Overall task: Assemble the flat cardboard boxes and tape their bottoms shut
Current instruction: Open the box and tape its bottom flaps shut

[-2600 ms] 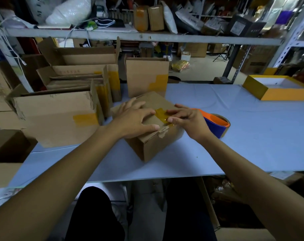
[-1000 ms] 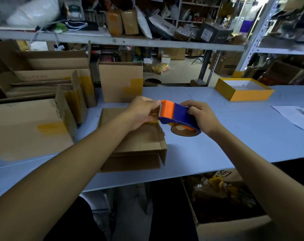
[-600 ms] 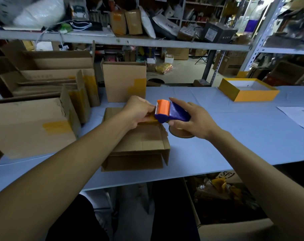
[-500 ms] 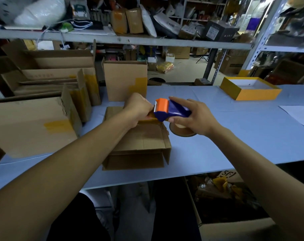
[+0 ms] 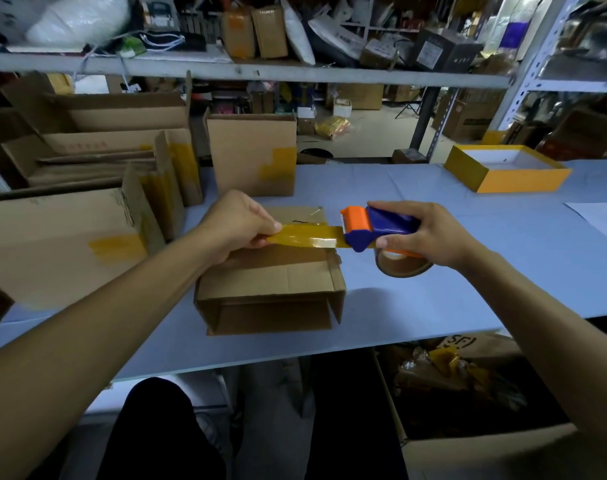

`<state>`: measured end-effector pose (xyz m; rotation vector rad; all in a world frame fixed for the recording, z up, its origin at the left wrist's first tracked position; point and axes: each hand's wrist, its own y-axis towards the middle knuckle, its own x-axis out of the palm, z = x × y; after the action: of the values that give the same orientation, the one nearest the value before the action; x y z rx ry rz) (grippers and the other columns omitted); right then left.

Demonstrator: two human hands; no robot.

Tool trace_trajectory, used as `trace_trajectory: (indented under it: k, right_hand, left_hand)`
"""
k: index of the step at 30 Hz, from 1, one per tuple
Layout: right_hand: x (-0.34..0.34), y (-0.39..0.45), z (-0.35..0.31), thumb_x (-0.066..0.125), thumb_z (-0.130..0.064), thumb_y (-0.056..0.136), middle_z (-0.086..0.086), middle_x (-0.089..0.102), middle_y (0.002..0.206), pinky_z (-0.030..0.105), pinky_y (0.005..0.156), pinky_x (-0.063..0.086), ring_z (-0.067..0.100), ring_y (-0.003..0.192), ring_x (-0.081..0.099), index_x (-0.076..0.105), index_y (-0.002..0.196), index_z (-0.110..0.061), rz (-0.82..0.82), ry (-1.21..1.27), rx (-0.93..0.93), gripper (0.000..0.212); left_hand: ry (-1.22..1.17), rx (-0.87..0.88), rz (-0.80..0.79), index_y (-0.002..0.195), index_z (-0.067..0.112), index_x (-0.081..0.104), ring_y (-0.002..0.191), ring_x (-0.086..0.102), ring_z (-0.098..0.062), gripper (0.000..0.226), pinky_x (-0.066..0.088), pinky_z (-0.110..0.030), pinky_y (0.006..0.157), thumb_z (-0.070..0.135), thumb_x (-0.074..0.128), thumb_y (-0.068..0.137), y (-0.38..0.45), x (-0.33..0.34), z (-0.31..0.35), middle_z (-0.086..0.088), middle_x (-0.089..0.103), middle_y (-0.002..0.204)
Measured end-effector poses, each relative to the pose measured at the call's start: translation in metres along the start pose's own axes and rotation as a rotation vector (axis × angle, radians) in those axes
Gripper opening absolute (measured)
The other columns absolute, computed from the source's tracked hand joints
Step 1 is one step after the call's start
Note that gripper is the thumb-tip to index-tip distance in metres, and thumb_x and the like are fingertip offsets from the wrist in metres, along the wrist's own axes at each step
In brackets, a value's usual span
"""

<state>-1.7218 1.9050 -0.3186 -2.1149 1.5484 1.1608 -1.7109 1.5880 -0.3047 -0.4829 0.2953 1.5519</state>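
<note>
A small cardboard box [image 5: 271, 289] lies on its side on the light blue table [image 5: 433, 299], its open mouth and flaps facing me. Above it my right hand [image 5: 423, 233] grips a blue and orange tape dispenser [image 5: 378, 228] with a brown tape roll underneath. My left hand [image 5: 239, 223] pinches the free end of a yellow-brown tape strip [image 5: 307, 237]. The strip is stretched level between my two hands, over the box and apart from it.
Several assembled taped boxes [image 5: 63, 237] crowd the table's left side, and one stands upright [image 5: 253, 154] behind the small box. A yellow tray [image 5: 506, 173] sits far right, white paper [image 5: 603, 220] at the right edge. A metal shelf [image 5: 295, 72] spans overhead.
The box was turned onto its side, open end toward me. My right hand picked up the dispenser. My hands have since drawn apart, pulling out a length of tape.
</note>
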Motion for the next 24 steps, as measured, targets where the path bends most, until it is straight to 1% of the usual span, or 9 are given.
trace_trajectory:
  k: [7, 10, 13, 14, 16, 18, 19, 21, 24]
  right_hand:
    - [0.005, 0.0, 0.01, 0.075, -0.057, 0.072, -0.025, 0.063, 0.112, 0.008, 0.069, 0.048, -0.006, 0.1, 0.059, 0.053, 0.13, -0.048, -0.057, 0.036, 0.016, 0.063]
    - [0.009, 0.0, 0.014, 0.075, -0.055, 0.071, -0.026, 0.062, 0.11, 0.006, 0.069, 0.046, -0.009, 0.099, 0.058, 0.052, 0.127, -0.049, -0.063, 0.04, 0.023, 0.06]
    - [0.013, 0.001, 0.016, 0.073, -0.057, 0.071, -0.025, 0.061, 0.111, 0.009, 0.069, 0.049, -0.002, 0.101, 0.059, 0.051, 0.13, -0.048, -0.093, -0.003, 0.024, 0.064]
    - [0.015, 0.001, 0.017, 0.072, -0.058, 0.072, -0.023, 0.061, 0.112, 0.011, 0.069, 0.05, 0.002, 0.101, 0.06, 0.051, 0.131, -0.046, -0.096, -0.009, 0.024, 0.064]
    - [0.018, 0.003, 0.019, 0.069, -0.058, 0.075, -0.017, 0.063, 0.112, 0.016, 0.071, 0.051, 0.005, 0.1, 0.061, 0.053, 0.133, -0.042, -0.094, -0.016, 0.016, 0.063]
    - [0.021, 0.005, 0.02, 0.065, -0.059, 0.078, -0.012, 0.064, 0.111, 0.019, 0.074, 0.05, 0.009, 0.098, 0.061, 0.054, 0.133, -0.04, -0.09, -0.021, 0.006, 0.059]
    - [0.021, 0.005, 0.02, 0.064, -0.059, 0.079, -0.01, 0.064, 0.11, 0.02, 0.075, 0.051, 0.01, 0.098, 0.061, 0.055, 0.133, -0.04, -0.085, -0.022, 0.006, 0.058]
    - [0.021, 0.005, 0.022, 0.064, -0.06, 0.079, -0.009, 0.064, 0.111, 0.023, 0.077, 0.052, 0.012, 0.098, 0.061, 0.055, 0.133, -0.039, -0.084, -0.025, 0.01, 0.059]
    - [0.024, 0.005, 0.025, 0.064, -0.059, 0.08, -0.008, 0.063, 0.11, 0.025, 0.077, 0.054, 0.012, 0.097, 0.061, 0.054, 0.135, -0.038, -0.083, -0.025, 0.005, 0.059]
  left_hand:
    - [0.376, 0.188, 0.059, 0.074, 0.02, 0.075, 0.058, 0.066, -0.007, 0.012, 0.052, -0.026, 0.057, 0.029, 0.081, 0.079, -0.001, 0.007, -0.006, 0.003, 0.07, 0.059]
    - [0.64, 0.319, 0.146, 0.076, 0.023, 0.072, 0.07, 0.063, -0.011, 0.02, 0.057, -0.037, 0.069, 0.041, 0.081, 0.076, 0.003, 0.012, -0.004, 0.007, 0.067, 0.067]
    - [0.996, 0.308, 0.248, 0.084, 0.02, 0.057, 0.074, 0.053, -0.018, 0.051, 0.043, -0.035, 0.057, 0.065, 0.075, 0.07, 0.01, 0.011, 0.0, 0.002, 0.054, 0.075]
    - [1.048, 0.293, 0.232, 0.087, 0.022, 0.051, 0.074, 0.05, -0.018, 0.053, 0.037, -0.032, 0.055, 0.067, 0.073, 0.07, 0.012, 0.008, 0.002, 0.002, 0.051, 0.077]
    - [1.018, 0.361, 0.041, 0.1, 0.027, 0.05, 0.084, 0.048, -0.017, 0.04, 0.038, -0.033, 0.062, 0.053, 0.072, 0.079, 0.017, 0.005, 0.006, 0.001, 0.052, 0.094]
    - [0.92, 0.516, -0.201, 0.115, 0.037, 0.051, 0.106, 0.042, -0.015, 0.033, 0.04, -0.037, 0.08, 0.031, 0.067, 0.087, 0.019, 0.013, 0.011, 0.004, 0.046, 0.115]
    - [0.888, 0.567, -0.279, 0.12, 0.041, 0.05, 0.116, 0.038, -0.016, 0.035, 0.039, -0.041, 0.089, 0.03, 0.063, 0.089, 0.019, 0.02, 0.014, 0.004, 0.044, 0.123]
    - [0.871, 0.578, -0.314, 0.131, 0.043, 0.047, 0.133, 0.03, -0.021, 0.042, 0.03, -0.049, 0.104, 0.047, 0.058, 0.091, 0.019, 0.038, 0.015, 0.002, 0.039, 0.141]
    - [0.955, 0.496, -0.299, 0.144, 0.043, 0.037, 0.146, 0.012, -0.028, 0.072, 0.013, -0.058, 0.113, 0.079, 0.041, 0.082, 0.025, 0.057, 0.01, 0.002, 0.02, 0.16]
